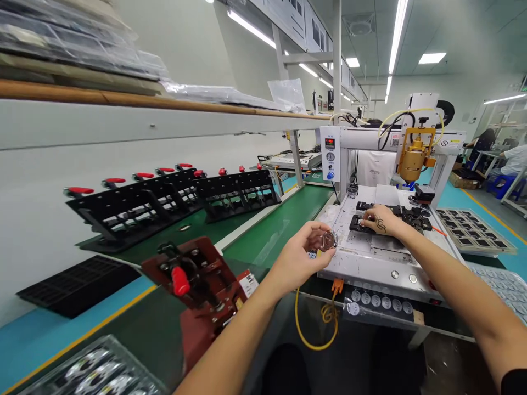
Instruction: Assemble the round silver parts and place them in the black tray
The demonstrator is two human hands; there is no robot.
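In the head view, my left hand (302, 252) grips a round watch case (329, 240) with a shiny metal rim by its edge, just left of the white machine bed (354, 253). On that bed my right hand (382, 219) is closed at the left end of a black fixture (357, 224). Its thumb and fingertips pinch close together there; a small shiny bit shows at them, too small to name. A second row of black fixtures (363, 206) lies behind the first, partly covered by my right hand.
A gold dispensing head (414, 159) hangs over the bed. A red clamp fixture (197, 274) stands by my left forearm, with a clear tray (119, 351) of shiny parts below. Black racks (135, 203) with red handles line the left. A yellow cable (313, 346) dangles in front.
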